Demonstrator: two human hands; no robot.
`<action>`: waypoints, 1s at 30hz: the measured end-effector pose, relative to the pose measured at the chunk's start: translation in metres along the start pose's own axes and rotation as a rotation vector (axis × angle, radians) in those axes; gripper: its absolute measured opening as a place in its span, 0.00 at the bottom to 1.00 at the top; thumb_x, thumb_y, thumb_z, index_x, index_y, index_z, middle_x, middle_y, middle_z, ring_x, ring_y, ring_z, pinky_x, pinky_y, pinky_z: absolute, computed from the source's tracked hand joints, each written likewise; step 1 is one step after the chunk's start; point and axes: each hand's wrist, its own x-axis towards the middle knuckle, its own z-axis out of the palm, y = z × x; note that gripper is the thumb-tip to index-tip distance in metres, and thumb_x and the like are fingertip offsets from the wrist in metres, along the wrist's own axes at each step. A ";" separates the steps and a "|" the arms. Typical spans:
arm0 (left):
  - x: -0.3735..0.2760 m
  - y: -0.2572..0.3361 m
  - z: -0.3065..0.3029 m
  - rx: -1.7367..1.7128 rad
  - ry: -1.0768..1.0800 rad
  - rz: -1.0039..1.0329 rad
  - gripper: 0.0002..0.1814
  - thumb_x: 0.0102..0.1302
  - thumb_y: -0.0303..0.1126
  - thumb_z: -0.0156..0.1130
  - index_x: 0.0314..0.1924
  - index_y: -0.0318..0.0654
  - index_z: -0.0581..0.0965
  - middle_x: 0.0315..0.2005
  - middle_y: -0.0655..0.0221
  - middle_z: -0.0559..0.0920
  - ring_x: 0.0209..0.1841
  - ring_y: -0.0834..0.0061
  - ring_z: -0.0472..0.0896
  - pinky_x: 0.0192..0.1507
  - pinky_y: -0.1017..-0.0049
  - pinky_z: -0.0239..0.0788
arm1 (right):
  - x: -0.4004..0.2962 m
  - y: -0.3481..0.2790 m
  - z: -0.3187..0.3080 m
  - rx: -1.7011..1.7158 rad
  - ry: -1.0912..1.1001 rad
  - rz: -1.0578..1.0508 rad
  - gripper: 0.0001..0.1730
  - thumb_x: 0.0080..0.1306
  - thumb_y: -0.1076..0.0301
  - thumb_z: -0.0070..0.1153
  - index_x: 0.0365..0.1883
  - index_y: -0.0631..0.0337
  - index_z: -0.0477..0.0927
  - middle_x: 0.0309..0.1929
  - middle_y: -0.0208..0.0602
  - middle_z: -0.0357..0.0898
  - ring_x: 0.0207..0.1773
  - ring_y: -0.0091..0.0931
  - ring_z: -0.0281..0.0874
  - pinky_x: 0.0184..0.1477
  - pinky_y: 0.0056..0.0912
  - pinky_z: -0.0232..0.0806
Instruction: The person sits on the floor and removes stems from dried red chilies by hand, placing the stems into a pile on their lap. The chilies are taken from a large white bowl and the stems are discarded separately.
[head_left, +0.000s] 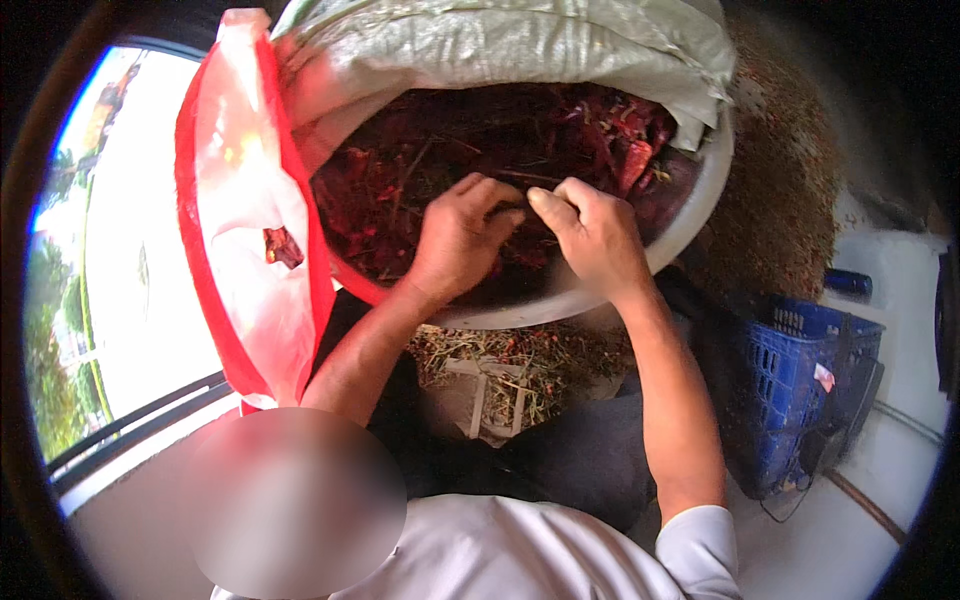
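A large round tub (694, 217) with a pale rim stands before me, holding dark red dried chili peppers (634, 165) and thin stems. Over its far side lies a whitish woven plastic sack (487, 45). Both my hands are above the tub's middle, fingertips close together. My left hand (469, 225) has its fingers curled; whether something small is between them cannot be made out. My right hand (589, 221) has thumb and forefinger pinched together, and anything in that pinch is too small to tell. At the left, a red and white bag (251, 300) has a dried pepper piece (283, 247) on it.
On the right stands a blue plastic crate (787, 375) with a dark object against its side. Brown plant debris (780, 172) covers the floor beyond the tub's right side. Stems and bits (525, 352) lie between my legs and the tub. A bright window (142, 262) is at the left.
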 end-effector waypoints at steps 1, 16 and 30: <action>-0.001 0.003 0.000 0.000 -0.028 -0.033 0.10 0.58 0.24 0.69 0.41 0.34 0.81 0.34 0.61 0.81 0.38 0.61 0.81 0.42 0.69 0.73 | -0.001 0.001 0.000 -0.040 -0.003 -0.020 0.25 0.70 0.52 0.58 0.24 0.66 0.74 0.23 0.55 0.76 0.27 0.51 0.76 0.30 0.49 0.67; 0.001 0.003 -0.001 0.094 -0.170 0.159 0.09 0.57 0.27 0.70 0.36 0.33 0.79 0.29 0.58 0.77 0.33 0.57 0.78 0.35 0.65 0.71 | -0.004 0.008 0.001 -0.144 -0.007 -0.273 0.25 0.73 0.54 0.50 0.21 0.63 0.73 0.21 0.54 0.74 0.26 0.52 0.75 0.28 0.53 0.66; 0.006 -0.036 -0.004 -0.826 -0.069 -0.365 0.06 0.69 0.29 0.63 0.45 0.41 0.79 0.33 0.80 0.79 0.35 0.86 0.76 0.37 0.78 0.73 | 0.012 0.025 -0.072 1.353 0.437 0.151 0.12 0.70 0.61 0.53 0.32 0.60 0.78 0.27 0.37 0.79 0.18 0.16 0.61 0.16 0.17 0.51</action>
